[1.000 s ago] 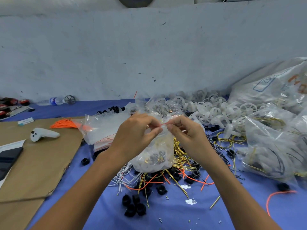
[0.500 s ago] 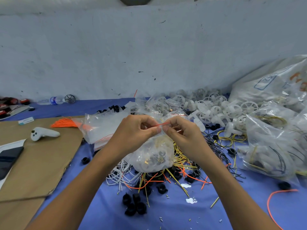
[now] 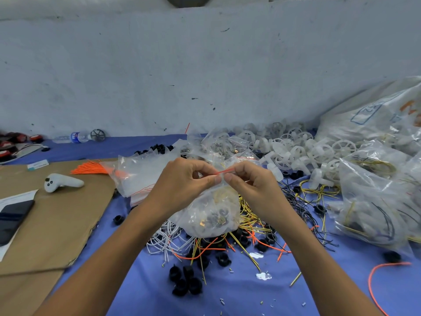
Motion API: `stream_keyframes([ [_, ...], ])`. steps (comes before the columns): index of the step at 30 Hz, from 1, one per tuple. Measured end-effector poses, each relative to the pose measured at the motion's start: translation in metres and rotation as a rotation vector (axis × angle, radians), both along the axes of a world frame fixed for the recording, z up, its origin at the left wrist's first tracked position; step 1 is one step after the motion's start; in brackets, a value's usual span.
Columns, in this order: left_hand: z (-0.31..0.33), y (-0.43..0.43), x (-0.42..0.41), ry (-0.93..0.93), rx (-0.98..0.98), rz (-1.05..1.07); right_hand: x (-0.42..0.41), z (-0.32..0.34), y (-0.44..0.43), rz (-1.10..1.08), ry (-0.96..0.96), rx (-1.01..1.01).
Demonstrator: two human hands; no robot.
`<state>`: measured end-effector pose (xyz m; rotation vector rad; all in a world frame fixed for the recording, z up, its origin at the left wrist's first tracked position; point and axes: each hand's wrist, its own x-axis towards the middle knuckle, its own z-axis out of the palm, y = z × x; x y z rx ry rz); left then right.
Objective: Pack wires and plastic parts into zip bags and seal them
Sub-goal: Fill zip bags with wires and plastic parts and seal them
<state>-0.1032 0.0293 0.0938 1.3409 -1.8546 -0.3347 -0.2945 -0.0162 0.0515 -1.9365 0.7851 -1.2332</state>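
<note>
The left hand (image 3: 182,185) and right hand (image 3: 252,188) each pinch the red seal strip (image 3: 225,171) of a clear zip bag (image 3: 211,215), thumbs nearly touching. The bag hangs just below them, holding dark plastic parts and small brass-coloured pieces. Under it, loose wires (image 3: 250,222) and black plastic parts (image 3: 185,280) lie on the blue counter (image 3: 250,297), with filled bags (image 3: 373,201) at right.

Ref = held zip bag (image 3: 209,215), over the table (image 3: 250,297). Left hand (image 3: 182,185) and right hand (image 3: 252,185) pinch its top edge, side by side. Under and in front of it: wire tangle (image 3: 227,242). Further front: cap cluster (image 3: 185,279). Left: empty bag stack (image 3: 145,176), then cardboard sheet (image 3: 57,224) with controller (image 3: 62,182) on it. Behind-right: wheel pile (image 3: 296,151). Right: filled bags (image 3: 373,201).
</note>
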Motion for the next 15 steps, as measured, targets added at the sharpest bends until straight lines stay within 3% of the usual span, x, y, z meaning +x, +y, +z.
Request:
stream_keyframes([
  [10, -0.008, -0.002, -0.009, -0.047, -0.003, 0.054, 0.010, -0.005, 0.007, -0.113, 0.078, -0.081],
  [15, -0.006, -0.003, -0.002, -0.081, -0.008, 0.067, 0.009, -0.004, 0.006, -0.105, 0.001, -0.049],
])
